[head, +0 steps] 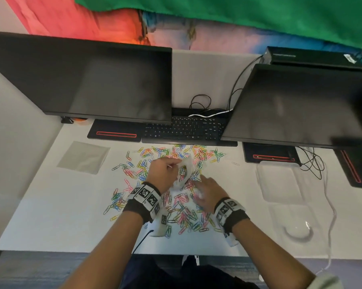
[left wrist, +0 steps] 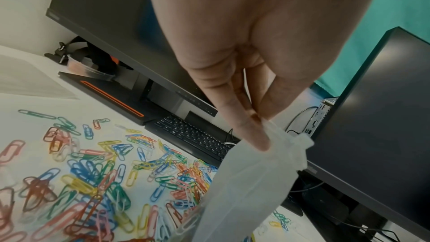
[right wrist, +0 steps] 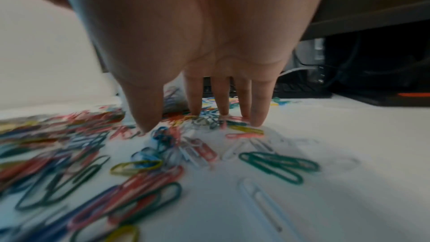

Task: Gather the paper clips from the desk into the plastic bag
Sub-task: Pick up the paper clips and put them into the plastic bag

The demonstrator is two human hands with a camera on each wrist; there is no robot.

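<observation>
Nearest the front edge of the counter (head: 51,215), loose paper clips (head: 186,217) lie in a colourful scatter that runs from between the two wrists back towards the keyboard (head: 182,130). A few already sit inside the plastic bag (head: 185,174); far more are still on the counter, so by my reckoning the gathering is at an early stage.

The right hand (head: 209,192) is low over the scatter just right of the bag. In the right wrist view its fingers (right wrist: 194,98) are nearly straight and slightly spread, tips down on or touching the clips, with nothing gripped yet. This looks like the start of another pick-up: raking or pinching a small bunch together.

Just beyond, the left hand (head: 165,174) holds the bag up off the counter. The left wrist view shows thumb and fingers pinching the bag's top edge (left wrist: 279,135), so that the film hangs down with its mouth turned towards the right hand.

The next move calls for the right fingers to close on a bunch, lift it the short way to the bag's mouth and release it inside, while the left hand keeps the mouth open. Thin clips lying flat may slip out of a loose pinch.

Farther back, a flat clear sheet (head: 84,157) lies towards the counter's left edge, and two dark monitors (head: 92,84) stand along the rear edge.
</observation>
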